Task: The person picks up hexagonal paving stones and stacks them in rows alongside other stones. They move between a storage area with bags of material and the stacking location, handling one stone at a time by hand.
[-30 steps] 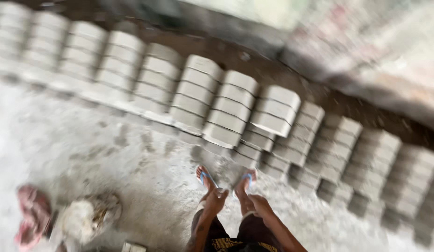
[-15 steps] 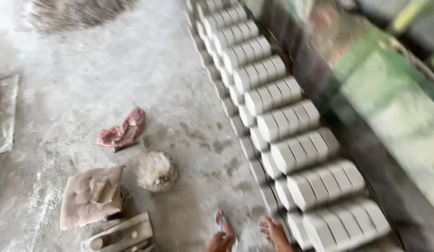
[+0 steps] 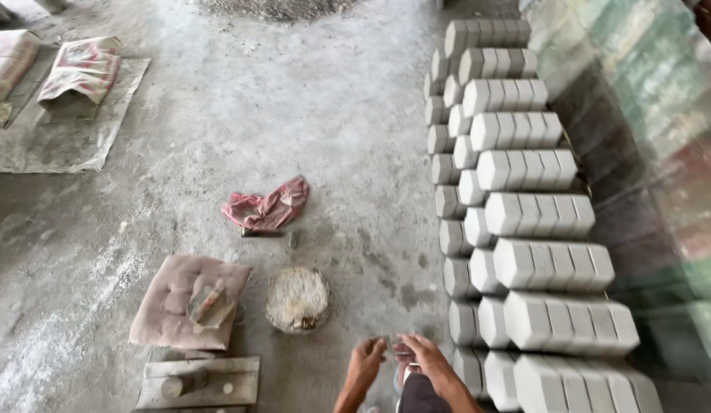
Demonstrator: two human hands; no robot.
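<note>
My left hand [image 3: 365,359] and my right hand [image 3: 426,356] are low in the frame, close together in front of my body, fingertips almost touching. The fingers are curled, and whether a small thing sits between them is unclear. Just right of my hands are rows of grey hexagon-edged concrete paving blocks [image 3: 551,268], stacked on edge and running away along the right side. A round pan of pale gritty mix [image 3: 297,298] sits on the floor a little left of my left hand.
A padded brownish cushion [image 3: 168,306] with a small tool on it lies at the left, above a flat metal mould [image 3: 198,381]. A crumpled red cloth [image 3: 267,206] lies mid-floor. Sacks [image 3: 84,69] rest on a sheet far left. A green wall [image 3: 662,153] borders the blocks.
The view has swung from looking across the rows to looking along them. The cloth, pan and cushion now sit further up the frame, and my hands have drawn closer together.
</note>
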